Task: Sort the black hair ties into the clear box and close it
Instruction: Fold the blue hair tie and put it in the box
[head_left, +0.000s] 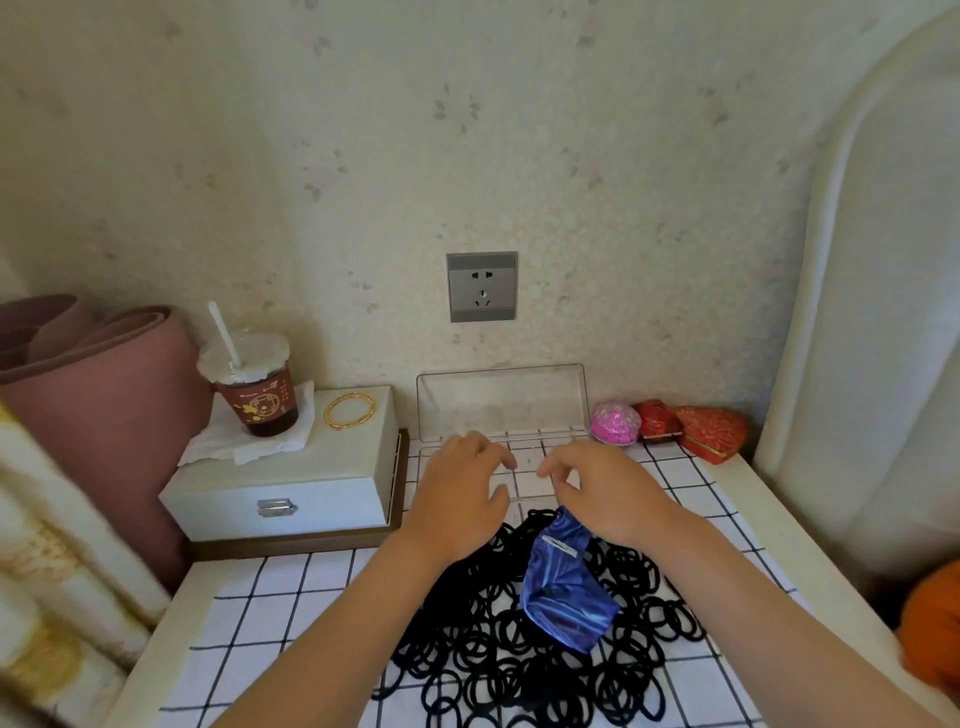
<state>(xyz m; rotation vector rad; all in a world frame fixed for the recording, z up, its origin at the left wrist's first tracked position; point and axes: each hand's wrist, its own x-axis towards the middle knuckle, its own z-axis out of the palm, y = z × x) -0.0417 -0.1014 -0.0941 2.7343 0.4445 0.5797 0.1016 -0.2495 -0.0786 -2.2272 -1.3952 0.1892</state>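
Observation:
A big loose pile of black hair ties (498, 644) lies on the checked cloth in front of me. A shiny blue pouch (563, 587) sits on top of the pile, its upper end hidden under my right palm. The clear box (524, 475) stands open behind the pile, with its lid (501, 402) leaning up against the wall. My left hand (460, 493) hovers over the box's left part, fingers apart and empty. My right hand (605, 491) hovers over its right part with curled fingers; I cannot tell whether it grips the pouch.
A white drawer box (291, 488) stands at left, carrying a drink cup with a straw (252, 387) on tissue and a gold bangle (349, 410). Pink and red trinket cases (670, 423) sit right of the lid. A wall socket (482, 287) is above.

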